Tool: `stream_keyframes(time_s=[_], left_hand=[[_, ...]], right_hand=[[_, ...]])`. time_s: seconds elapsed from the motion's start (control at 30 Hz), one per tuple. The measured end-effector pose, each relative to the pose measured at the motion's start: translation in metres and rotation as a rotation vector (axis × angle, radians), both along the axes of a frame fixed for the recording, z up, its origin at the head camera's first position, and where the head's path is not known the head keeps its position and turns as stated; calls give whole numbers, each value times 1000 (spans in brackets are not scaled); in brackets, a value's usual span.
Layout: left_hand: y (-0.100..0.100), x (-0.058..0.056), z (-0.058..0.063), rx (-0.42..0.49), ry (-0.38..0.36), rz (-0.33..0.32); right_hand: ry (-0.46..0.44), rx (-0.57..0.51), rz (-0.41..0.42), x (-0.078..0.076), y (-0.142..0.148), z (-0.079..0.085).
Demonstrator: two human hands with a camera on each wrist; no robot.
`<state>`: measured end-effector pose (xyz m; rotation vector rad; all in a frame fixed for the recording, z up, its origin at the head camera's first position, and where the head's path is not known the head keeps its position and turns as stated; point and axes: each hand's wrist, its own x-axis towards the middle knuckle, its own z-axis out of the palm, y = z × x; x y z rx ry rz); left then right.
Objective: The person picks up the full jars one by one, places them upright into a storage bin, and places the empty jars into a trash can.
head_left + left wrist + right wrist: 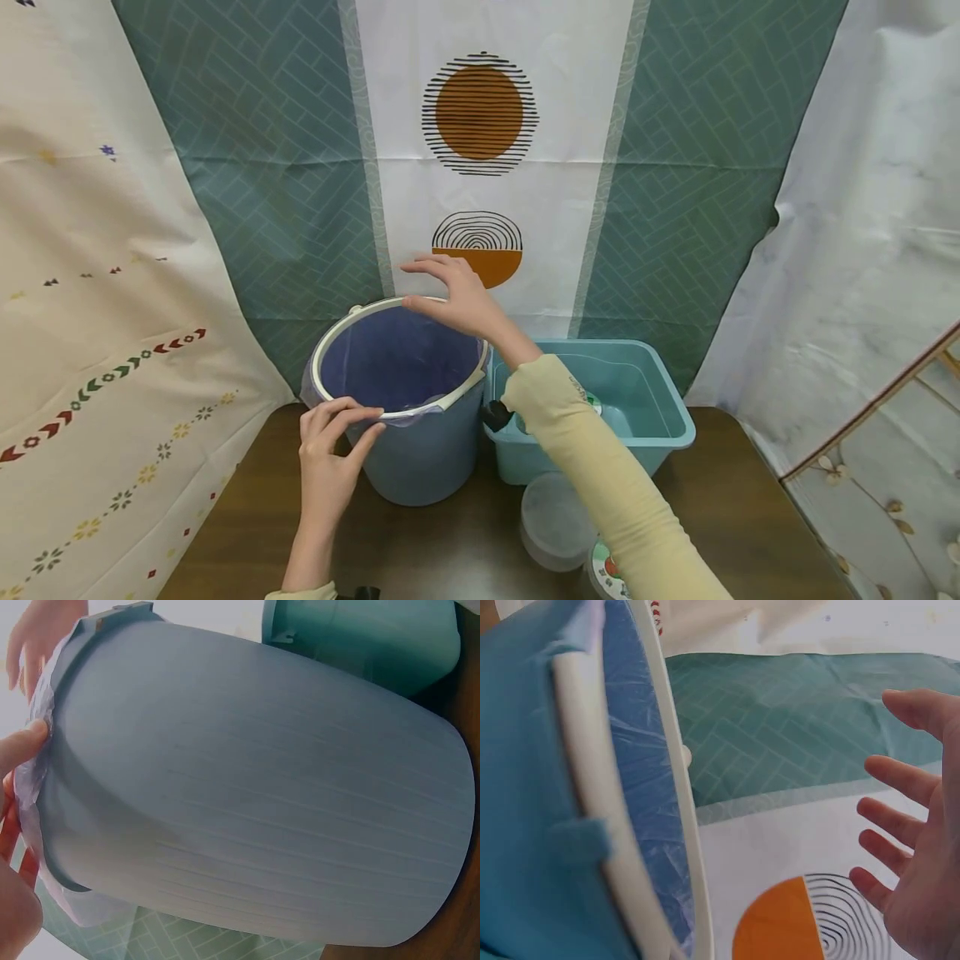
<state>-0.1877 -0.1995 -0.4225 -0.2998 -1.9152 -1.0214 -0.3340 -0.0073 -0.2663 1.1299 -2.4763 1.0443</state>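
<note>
A blue-grey trash can [427, 462] with a cream ring [322, 354] round its top stands at the back left of the table. A thin purple-blue trash bag [397, 354] lines it and folds out over the rim. My left hand [328, 454] pinches the bag at the front left of the rim. In the left wrist view its thumb [28, 742] presses on the bag's overhang [31, 784]. My right hand [468, 304] is raised above the can's far right rim. The right wrist view shows its fingers [892, 817] spread and holding nothing.
A teal basin [678, 421] stands right of the can, with something inside partly hidden by my right sleeve [600, 458]. In front are a round translucent container [557, 521] and another with a printed lid [606, 571]. A patterned cloth [292, 200] hangs behind.
</note>
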Motion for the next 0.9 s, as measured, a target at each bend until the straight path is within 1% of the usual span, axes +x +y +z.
stream_keyframes(time_s=[0.1,0.2,0.33,0.47,0.53,0.7,0.77,0.9], left_hand=[[1,0,-1,5,-28,-6],[1,1,-2,10,-37,-12],[2,1,-1,11,-26,-12],[2,1,-2,17,-27,-12],[2,0,-2,16,-14,-8],[1,-4,-4,-5,57,3],[0,-5,-4,-7,70,3],[0,-4,-3,6,45,-7]], right_hand=[[9,-53,-4,9,19,-7],[20,-106,5,20,37,-13],[33,-140,3,36,60,-23],[53,-159,-18,52,82,-36],[58,-172,-27,60,92,-43],[56,-189,-83,80,115,-66],[59,-186,-116,88,123,-74],[79,-182,-176,103,139,-91]])
